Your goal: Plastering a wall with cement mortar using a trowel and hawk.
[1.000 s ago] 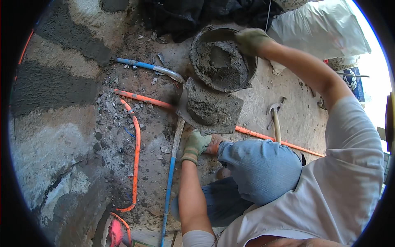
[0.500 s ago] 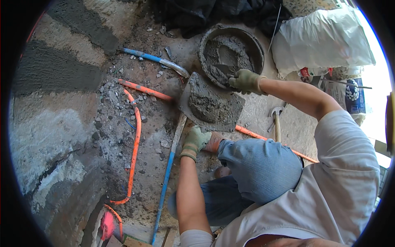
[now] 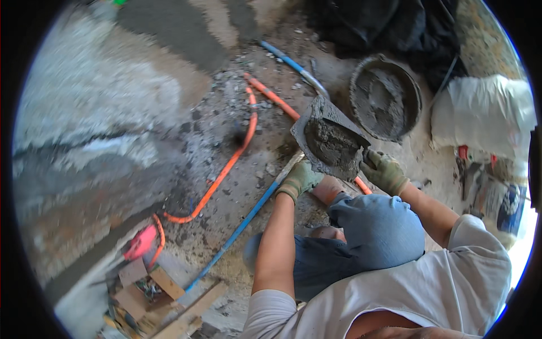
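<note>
My left hand, in a green work glove, is closed at the near edge of a mortar board, holding it tilted. Grey wet mortar lies heaped on the board, hiding part of its surface. At the board's right edge my gloved right hand is closed round a trowel, its blade smeared with mortar and hard to tell from the heap. Just beyond, to the right, stands a round bucket with more mortar inside.
Orange conduit and blue pipes cross the rubble-strewn floor. A white sack stands at right, with a black sheet at the back. Wood scraps lie at lower left beside a rough wall.
My right hand has come back from the bucket to the mortar board's right edge with the trowel. The board has tilted, and the whole view has swung left.
</note>
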### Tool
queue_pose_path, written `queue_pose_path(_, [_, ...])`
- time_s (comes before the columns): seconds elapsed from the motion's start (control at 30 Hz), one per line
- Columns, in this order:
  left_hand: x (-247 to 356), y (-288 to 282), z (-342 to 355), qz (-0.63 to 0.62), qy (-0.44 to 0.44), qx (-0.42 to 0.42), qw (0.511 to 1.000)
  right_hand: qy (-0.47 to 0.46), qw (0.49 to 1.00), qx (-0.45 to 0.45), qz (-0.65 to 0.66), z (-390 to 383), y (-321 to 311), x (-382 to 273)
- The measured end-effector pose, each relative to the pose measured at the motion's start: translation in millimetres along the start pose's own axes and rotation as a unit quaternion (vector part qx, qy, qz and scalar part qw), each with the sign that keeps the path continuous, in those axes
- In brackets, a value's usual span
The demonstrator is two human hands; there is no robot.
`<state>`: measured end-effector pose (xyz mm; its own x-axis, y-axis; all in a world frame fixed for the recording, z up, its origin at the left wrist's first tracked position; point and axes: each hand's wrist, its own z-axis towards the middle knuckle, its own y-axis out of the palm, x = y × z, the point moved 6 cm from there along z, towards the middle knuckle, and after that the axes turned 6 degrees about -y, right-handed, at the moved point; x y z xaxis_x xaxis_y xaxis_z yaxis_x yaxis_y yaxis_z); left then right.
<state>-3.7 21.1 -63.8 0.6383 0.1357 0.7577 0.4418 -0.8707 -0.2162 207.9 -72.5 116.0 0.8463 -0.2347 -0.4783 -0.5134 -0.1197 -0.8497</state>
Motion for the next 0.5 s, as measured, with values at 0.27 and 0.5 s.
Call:
queue_pose_path(0.27, [44, -85, -106, -0.358, -0.083, 0.108, 0.924, -0.148, 0.981, -0.02, -0.122, 112, -96, -115])
queue_pose_path(0.5, [70, -154, -211, -0.481, -0.047, 0.365, 0.795, -0.367, 0.912, -0.179, -0.043, 138, -82, -313])
